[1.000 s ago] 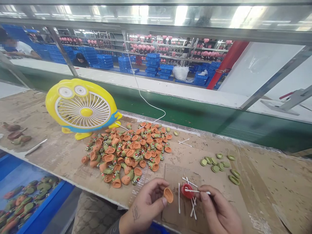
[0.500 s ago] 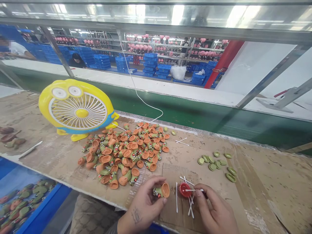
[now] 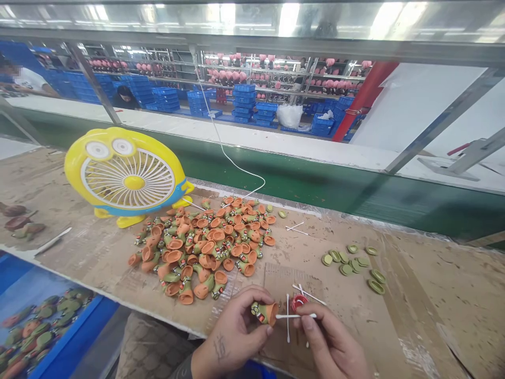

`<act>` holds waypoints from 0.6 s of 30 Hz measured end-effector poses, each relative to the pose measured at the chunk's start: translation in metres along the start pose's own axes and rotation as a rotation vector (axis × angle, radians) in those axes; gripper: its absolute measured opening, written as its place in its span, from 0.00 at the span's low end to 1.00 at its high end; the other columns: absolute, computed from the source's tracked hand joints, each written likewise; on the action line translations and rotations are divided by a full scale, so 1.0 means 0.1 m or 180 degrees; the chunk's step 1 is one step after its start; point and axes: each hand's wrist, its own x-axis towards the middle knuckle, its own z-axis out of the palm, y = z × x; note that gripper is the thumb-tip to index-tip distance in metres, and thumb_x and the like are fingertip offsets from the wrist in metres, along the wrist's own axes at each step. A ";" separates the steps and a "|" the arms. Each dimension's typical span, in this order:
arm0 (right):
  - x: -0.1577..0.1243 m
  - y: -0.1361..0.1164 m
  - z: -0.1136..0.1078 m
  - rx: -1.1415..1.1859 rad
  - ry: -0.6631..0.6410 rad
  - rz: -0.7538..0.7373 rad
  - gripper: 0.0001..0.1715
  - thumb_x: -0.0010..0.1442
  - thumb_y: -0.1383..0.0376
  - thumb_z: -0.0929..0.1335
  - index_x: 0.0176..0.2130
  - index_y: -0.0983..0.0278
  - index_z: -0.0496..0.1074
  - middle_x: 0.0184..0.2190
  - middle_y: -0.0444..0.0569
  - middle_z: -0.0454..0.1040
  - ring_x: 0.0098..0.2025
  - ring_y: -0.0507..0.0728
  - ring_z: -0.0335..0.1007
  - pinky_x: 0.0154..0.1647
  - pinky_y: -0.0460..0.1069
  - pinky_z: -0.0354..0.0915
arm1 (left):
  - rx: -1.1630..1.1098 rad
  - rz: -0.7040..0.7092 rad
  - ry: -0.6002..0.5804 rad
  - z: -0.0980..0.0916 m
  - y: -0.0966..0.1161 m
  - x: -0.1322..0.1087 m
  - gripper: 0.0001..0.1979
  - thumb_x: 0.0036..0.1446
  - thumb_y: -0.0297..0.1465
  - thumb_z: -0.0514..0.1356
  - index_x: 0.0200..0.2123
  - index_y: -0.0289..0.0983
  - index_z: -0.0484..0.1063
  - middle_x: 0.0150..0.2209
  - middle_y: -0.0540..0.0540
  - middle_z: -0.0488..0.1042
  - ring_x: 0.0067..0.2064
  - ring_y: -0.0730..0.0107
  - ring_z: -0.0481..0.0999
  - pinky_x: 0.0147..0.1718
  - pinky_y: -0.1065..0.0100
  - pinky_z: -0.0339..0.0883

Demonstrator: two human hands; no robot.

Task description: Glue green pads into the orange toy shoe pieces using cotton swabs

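Note:
My left hand (image 3: 239, 326) is closed round a small orange-and-green figurine piece (image 3: 265, 312) with a hollow orange end turned to the right. Between thumb and fingers, my right hand (image 3: 331, 337) pinches a cotton swab (image 3: 290, 316), its left tip at the rim of that hollow end. Just behind the right fingers is a small red pot (image 3: 299, 301), partly covered by them. Loose cotton swabs (image 3: 288, 331) lie around the pot. A large heap of similar orange-and-green pieces (image 3: 209, 242) lies beyond my left hand.
Several green oval pieces (image 3: 355, 265) lie to the right on the cardboard-covered table (image 3: 426, 284). A yellow fan (image 3: 134, 182) stands behind the heap at left. A blue bin (image 3: 67, 337) with more pieces is at lower left. A white cord (image 3: 236, 167) hangs down to the heap.
My right hand has moved the swab left, from over the red pot to the figurine piece. My left hand has turned the piece slightly, its hollow end now facing right.

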 end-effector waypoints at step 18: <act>0.06 0.06 0.04 -0.0039 -0.0021 -0.0201 0.18 0.72 0.49 0.65 0.39 0.57 0.77 0.32 0.42 0.76 0.36 0.53 0.73 0.42 0.42 0.65 | -0.0515 -0.0298 -0.0104 -0.04 -0.03 -0.02 0.17 0.53 0.32 0.71 0.48 0.40 0.79 0.46 0.42 0.73 0.49 0.56 0.72 0.47 0.63 0.64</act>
